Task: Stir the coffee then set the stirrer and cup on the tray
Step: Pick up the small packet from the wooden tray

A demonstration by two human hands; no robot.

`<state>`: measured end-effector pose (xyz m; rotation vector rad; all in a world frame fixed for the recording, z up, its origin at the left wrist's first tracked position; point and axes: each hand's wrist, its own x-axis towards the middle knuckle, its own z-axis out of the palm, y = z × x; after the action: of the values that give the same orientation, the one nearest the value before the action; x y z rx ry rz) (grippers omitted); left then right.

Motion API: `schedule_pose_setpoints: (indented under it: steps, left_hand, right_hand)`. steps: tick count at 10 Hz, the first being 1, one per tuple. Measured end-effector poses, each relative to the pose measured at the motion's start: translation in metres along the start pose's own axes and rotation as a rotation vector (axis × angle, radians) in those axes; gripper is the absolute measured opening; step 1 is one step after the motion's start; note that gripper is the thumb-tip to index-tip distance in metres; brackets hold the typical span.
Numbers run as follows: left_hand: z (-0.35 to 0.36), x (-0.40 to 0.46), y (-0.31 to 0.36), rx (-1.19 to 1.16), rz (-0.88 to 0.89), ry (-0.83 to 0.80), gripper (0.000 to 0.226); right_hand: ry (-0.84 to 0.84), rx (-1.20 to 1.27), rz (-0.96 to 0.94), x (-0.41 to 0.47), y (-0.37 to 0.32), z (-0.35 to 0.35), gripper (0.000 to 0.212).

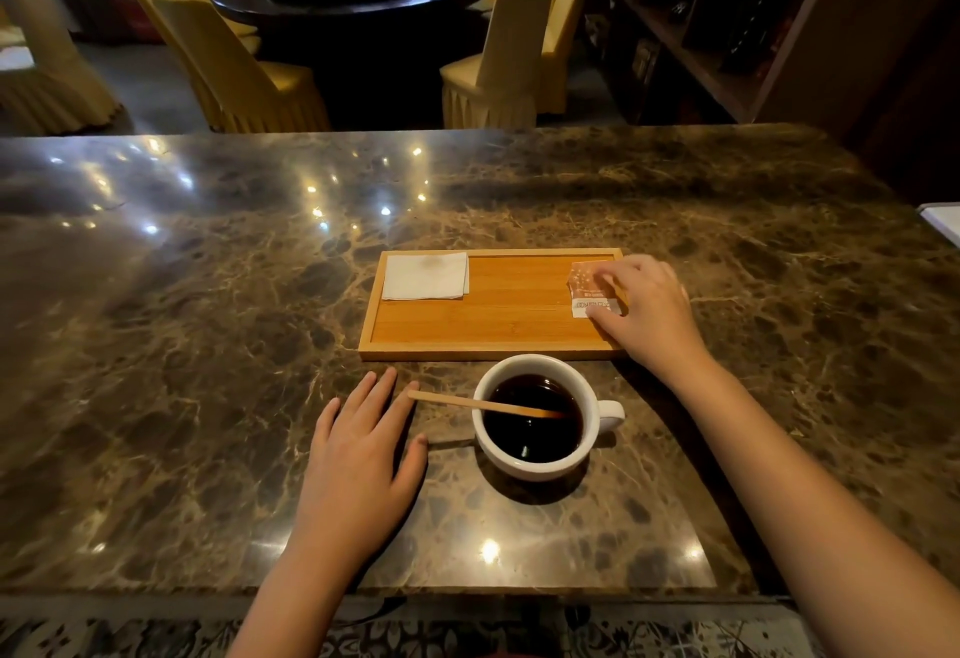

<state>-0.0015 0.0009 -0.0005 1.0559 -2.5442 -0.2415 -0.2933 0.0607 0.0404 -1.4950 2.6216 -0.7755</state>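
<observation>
Your left hand [358,455] lies flat, fingers spread, holding nothing. Beside it the wooden stirrer [467,403] leans in the white cup [535,418] of dark coffee, before the tray [493,351]. Your right hand [644,309] pinches a sachet [587,288].

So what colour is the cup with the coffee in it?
White. The cup is plain white with dark coffee inside, seen clearly in the head view.

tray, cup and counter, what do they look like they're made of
Tray: probably bamboo or light wood, matte, with visible strip grain. Cup: likely glazed white ceramic, smooth with a soft sheen. Counter: looks like polished brown marble or similar stone, veined and mirroring ceiling lights.
</observation>
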Motion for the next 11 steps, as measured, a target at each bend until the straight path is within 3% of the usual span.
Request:
schedule_pose_setpoints:
  steps: [1, 4, 6, 9, 10, 11]
  left_hand:
    - [0.0, 0.0, 0.0, -0.002, -0.001, 0.006, 0.053]
    - [0.001, 0.0, -0.001, -0.013, 0.004, 0.007, 0.053]
    - [0.001, 0.0, -0.001, -0.023, 0.006, 0.013, 0.053]
    - [0.001, 0.0, -0.002, -0.021, 0.013, 0.017, 0.053]
    - [0.001, -0.001, -0.002, -0.024, 0.011, 0.017, 0.054]
    - [0.002, -0.001, -0.003, -0.021, 0.011, 0.016, 0.054]
  right_hand:
    - [-0.06, -0.05, 0.138, 0.004, 0.004, -0.002, 0.061]
    - [0.038, 0.144, 0.182, -0.004, 0.006, -0.001, 0.026]
    - [0.087, 0.442, 0.201, -0.014, 0.008, -0.008, 0.003]
    - [-0.026, 1.116, 0.281, -0.04, -0.011, -0.031, 0.011]
    - [-0.01, 1.088, 0.214, -0.044, -0.015, -0.038, 0.012]
    - [-0.004, 0.901, 0.033, -0.049, -0.025, -0.05, 0.012]
